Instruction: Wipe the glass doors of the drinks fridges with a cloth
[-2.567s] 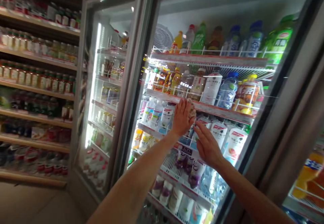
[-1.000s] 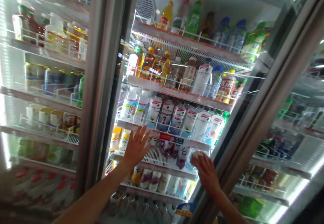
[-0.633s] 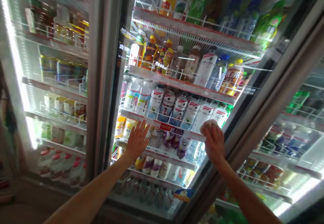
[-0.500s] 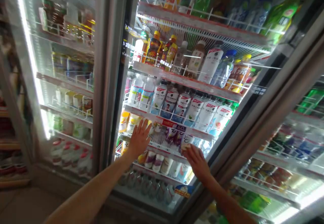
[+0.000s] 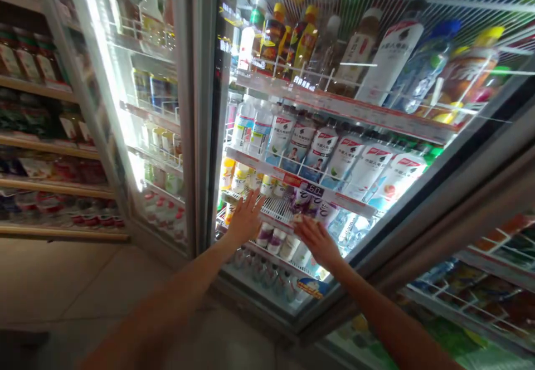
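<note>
Pale cloth (image 5: pixel 298 218) at glass door (image 5: pixel 273 209), under right hand (image 5: pixel 316 239).
Left hand (image 5: pixel 246 222) spread at the door; right fingers together, cannot tell whether they pinch the cloth. Flat cloth, even pressure likely serve best.

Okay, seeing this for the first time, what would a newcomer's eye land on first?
Probably the row of bottles with red-topped labels, brightly lit across the middle behind the glass door. Next, low in front of that door, the left hand, fingers spread, and the right hand with a pale cloth at its fingertips. Dimmer wooden shelves stand at far left.
</note>
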Action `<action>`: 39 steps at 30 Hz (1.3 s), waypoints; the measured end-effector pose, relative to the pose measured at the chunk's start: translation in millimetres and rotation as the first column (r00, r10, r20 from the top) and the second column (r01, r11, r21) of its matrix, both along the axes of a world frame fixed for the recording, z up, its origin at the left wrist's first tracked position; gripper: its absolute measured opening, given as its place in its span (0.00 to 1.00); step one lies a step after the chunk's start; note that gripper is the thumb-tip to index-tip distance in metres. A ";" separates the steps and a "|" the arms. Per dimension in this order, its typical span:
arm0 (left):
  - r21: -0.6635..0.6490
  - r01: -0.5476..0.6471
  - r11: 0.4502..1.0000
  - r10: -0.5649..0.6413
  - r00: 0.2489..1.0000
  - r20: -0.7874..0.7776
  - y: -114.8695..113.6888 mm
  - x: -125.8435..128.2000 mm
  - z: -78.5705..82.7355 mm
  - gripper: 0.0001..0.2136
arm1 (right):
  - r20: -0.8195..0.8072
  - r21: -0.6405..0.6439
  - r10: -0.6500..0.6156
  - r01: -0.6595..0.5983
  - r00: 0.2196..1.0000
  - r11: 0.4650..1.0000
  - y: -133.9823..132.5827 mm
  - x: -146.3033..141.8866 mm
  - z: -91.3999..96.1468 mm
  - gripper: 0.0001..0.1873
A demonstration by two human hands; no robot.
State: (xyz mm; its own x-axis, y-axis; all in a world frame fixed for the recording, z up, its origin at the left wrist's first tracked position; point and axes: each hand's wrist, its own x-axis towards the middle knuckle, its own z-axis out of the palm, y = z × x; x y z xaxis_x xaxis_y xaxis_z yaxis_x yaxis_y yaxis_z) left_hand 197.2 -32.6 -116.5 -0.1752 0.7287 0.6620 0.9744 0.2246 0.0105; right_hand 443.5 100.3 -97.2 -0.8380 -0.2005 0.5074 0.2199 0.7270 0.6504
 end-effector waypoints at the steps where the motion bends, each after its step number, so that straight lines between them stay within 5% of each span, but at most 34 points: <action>1: -0.024 -0.001 1.000 0.001 1.000 -0.002 -2.0 -0.4 -1.8 0.27 | 0.075 0.000 0.030 -0.030 0.997 1.000 -2.5 3.1 -16.2 0.22; 4: -0.066 -0.002 0.998 0.002 1.000 -0.002 -7.9 -7.8 0.9 0.27 | 0.145 -0.005 0.059 -0.059 0.988 0.998 -3.8 3.7 -22.0 0.22; 9: -0.093 -0.003 0.996 0.003 1.000 0.006 -16.8 -33.8 20.1 0.29 | -0.141 -0.032 -0.117 0.114 0.983 0.993 2.8 -26.9 58.6 0.25; 11: -0.102 -0.027 0.994 0.030 0.999 0.024 -20.9 -45.2 24.9 0.29 | -0.219 -0.039 -0.161 0.156 0.962 0.987 -1.3 -38.6 68.2 0.25; 18: -0.123 -0.016 0.992 0.014 1.000 -0.015 -39.0 -86.6 23.5 0.28 | 0.107 0.011 -0.011 0.010 0.994 1.000 -29.7 -71.3 -17.4 0.21; 20: -0.121 -0.020 0.992 0.017 1.000 -0.025 -43.4 -102.0 23.3 0.28 | 0.136 0.031 0.007 -0.011 0.991 0.999 -31.2 -94.9 -11.3 0.20; 25: -0.103 -0.034 0.994 0.030 0.999 -0.036 -51.1 -138.2 21.1 0.28 | -0.053 -0.022 -0.065 0.064 0.996 0.998 -34.1 -172.9 45.8 0.26; 27: -0.091 -0.034 0.995 0.030 0.999 -0.042 -54.2 -147.5 15.9 0.29 | -0.103 -0.068 -0.098 0.091 0.990 0.994 -40.5 -196.1 42.6 0.26; 33: -0.076 0.018 0.997 -0.023 0.998 -0.060 -60.3 -157.9 -2.4 0.28 | 0.081 -0.033 0.005 -0.003 0.997 0.999 -60.2 -206.2 -27.8 0.21; 35: -0.077 0.044 0.996 -0.049 0.997 -0.061 -59.4 -158.9 -3.0 0.29 | 0.111 -0.025 0.026 -0.024 0.993 0.999 -60.2 -205.9 -25.9 0.20; 39: -0.036 0.072 0.997 -0.074 0.996 -0.040 -56.6 -163.2 0.8 0.28 | -0.004 -0.070 -0.049 0.049 0.999 0.996 -56.6 -225.9 17.5 0.23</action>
State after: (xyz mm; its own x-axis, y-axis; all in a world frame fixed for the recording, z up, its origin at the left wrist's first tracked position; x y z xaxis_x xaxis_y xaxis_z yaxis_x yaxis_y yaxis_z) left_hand 34.0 -89.2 -115.7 -0.0939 0.7609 0.6420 0.9876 0.1524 -0.0363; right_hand 217.6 43.7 -79.8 -0.8433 -0.1231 0.5232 0.2598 0.7587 0.5973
